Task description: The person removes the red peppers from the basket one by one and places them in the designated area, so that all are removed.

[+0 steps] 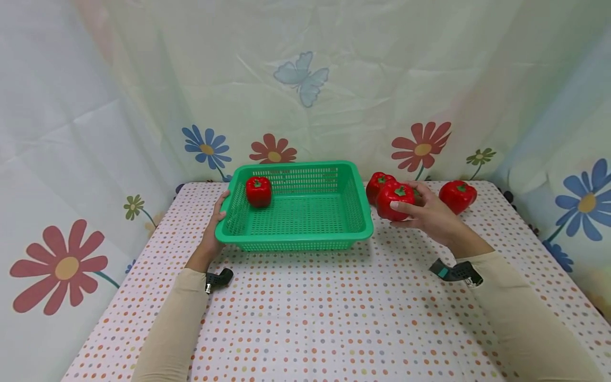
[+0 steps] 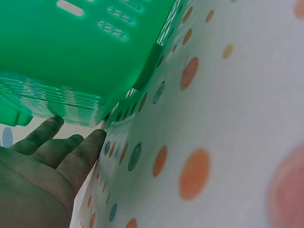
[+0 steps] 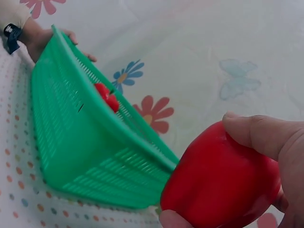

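My left hand [image 1: 214,225] rests against the left end of a green plastic basket [image 1: 293,246], its fingers fairly straight. In the left wrist view those fingers [image 2: 78,161] reach to the basket's outer wall [image 2: 85,42]. My right hand [image 1: 431,212] holds a red bell pepper [image 1: 393,199] just off the basket's right end. The right wrist view shows the thumb [image 3: 256,135] across the top of this bell pepper [image 3: 218,175] and a fingertip under it. Another red bell pepper [image 1: 258,192] stands in the basket's back left corner.
Behind the held pepper, a red bell pepper [image 1: 379,180] stands by the basket's right end, partly covered. A further red bell pepper [image 1: 455,197] lies beyond my right hand. The dotted cloth [image 1: 305,318] covers the table; a flowered curtain [image 1: 363,79] hangs at the back and sides.
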Demonstrator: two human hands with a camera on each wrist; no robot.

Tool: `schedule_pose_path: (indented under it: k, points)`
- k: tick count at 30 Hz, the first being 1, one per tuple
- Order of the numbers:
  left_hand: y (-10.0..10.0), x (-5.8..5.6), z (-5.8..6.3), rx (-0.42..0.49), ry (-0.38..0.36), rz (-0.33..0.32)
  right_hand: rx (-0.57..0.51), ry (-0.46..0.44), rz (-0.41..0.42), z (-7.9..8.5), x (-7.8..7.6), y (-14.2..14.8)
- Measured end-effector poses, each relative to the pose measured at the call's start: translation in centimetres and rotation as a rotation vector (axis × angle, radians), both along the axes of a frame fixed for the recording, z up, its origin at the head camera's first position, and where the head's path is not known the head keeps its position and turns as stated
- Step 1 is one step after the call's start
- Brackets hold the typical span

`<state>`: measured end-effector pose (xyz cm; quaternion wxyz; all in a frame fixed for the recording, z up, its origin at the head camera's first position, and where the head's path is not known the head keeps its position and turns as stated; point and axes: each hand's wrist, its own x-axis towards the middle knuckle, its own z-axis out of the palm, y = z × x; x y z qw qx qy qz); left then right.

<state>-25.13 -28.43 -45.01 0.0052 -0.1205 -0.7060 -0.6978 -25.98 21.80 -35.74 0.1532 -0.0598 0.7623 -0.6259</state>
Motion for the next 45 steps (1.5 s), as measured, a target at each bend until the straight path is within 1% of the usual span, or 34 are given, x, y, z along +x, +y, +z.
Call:
schedule_pose_path:
  k: [7, 11, 14, 17, 20, 22, 27, 34, 41, 45]
  points:
    - [-0.1, 0.0, -0.1, 0.001, -0.001, 0.005, 0.074, -0.044, 0.044, -2.3, -0.5, -0.3]
    - [-0.1, 0.1, 0.0, -0.005, -0.001, -0.001, 0.118, -0.061, 0.050, -3.4, -0.8, -0.2]
    - [0.0, 0.1, 0.1, -0.004, -0.003, 0.001, 0.142, -0.055, 0.062, -3.9, -1.0, -0.1]
    - [0.1, 0.1, 0.1, 0.005, -0.008, 0.004, 0.193, -0.051, 0.075, -4.1, -1.1, 0.0]
    - [0.1, 0.1, 0.2, 0.007, -0.011, 0.002, 0.248, -0.063, 0.081, -4.4, -1.1, 0.1]
    - [0.1, 0.1, 0.2, 0.000, -0.012, 0.002, 0.265, -0.074, 0.081, -4.5, -1.1, 0.1]
    - [0.1, 0.1, 0.2, -0.010, -0.009, 0.006, 0.276, -0.085, 0.072, -4.7, -1.2, 0.1]
    - [0.0, 0.1, 0.0, -0.007, -0.017, 0.006, 0.257, -0.108, 0.079, -4.5, -1.1, 0.0]
    - [0.1, 0.1, 0.0, -0.004, -0.017, 0.003, 0.269, -0.059, 0.089, -3.8, -0.9, 0.2]
    - [0.1, 0.1, 0.1, -0.008, -0.020, 0.006, 0.312, -0.017, 0.103, -3.0, -0.8, 0.6]
